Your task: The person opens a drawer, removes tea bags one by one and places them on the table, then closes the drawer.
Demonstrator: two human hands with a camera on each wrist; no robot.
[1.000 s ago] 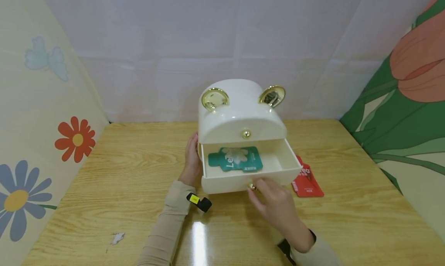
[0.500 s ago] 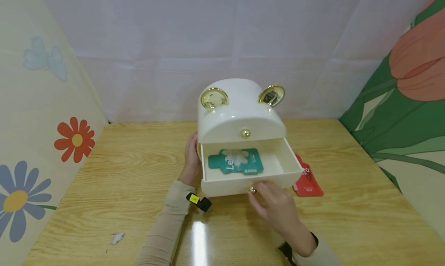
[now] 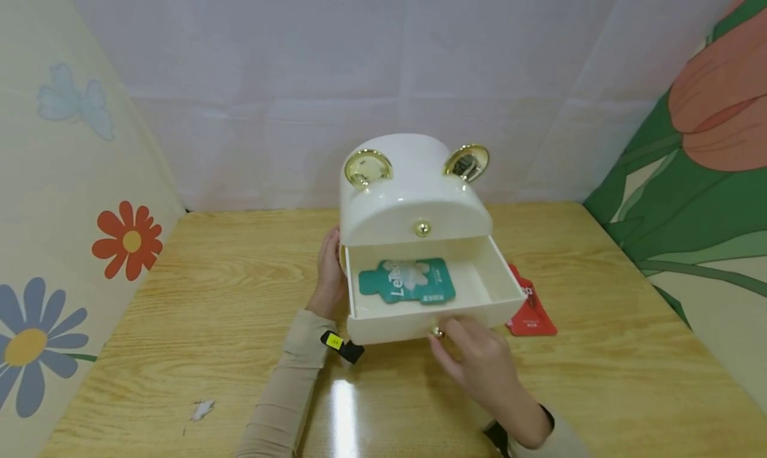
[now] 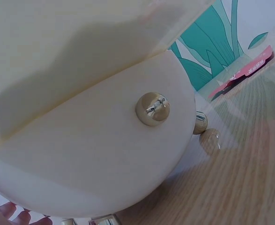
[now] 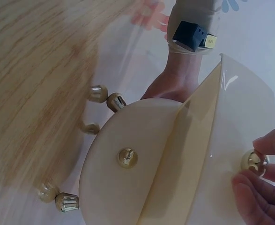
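Note:
A white rounded storage box (image 3: 413, 155) with gold ears and gold knobs stands on the table. Its middle drawer (image 3: 413, 326) is pulled out, and a teal sachet (image 3: 413, 281) lies flat inside. My left hand (image 3: 328, 275) rests against the box's left side; several of its fingers (image 4: 6, 209) show past the box's edge in the left wrist view. At the drawer's front, my right hand (image 3: 482, 361) pinches the gold drawer knob (image 5: 254, 162) between thumb and fingers. Just right of the drawer lies a red sachet (image 3: 531, 315), partly hidden by the drawer's corner.
The wooden table (image 3: 240, 265) ends at a pale backdrop (image 3: 287, 138) behind the box. Painted panels flank it, with flowers (image 3: 128, 241) on the left and a large tulip (image 3: 728, 105) on the right. Small gold feet (image 5: 67, 202) stick out under the box.
The drawer has come slightly farther out toward me, with my right hand on its knob. The teal sachet has shifted forward with it. My left hand stays at the box's side.

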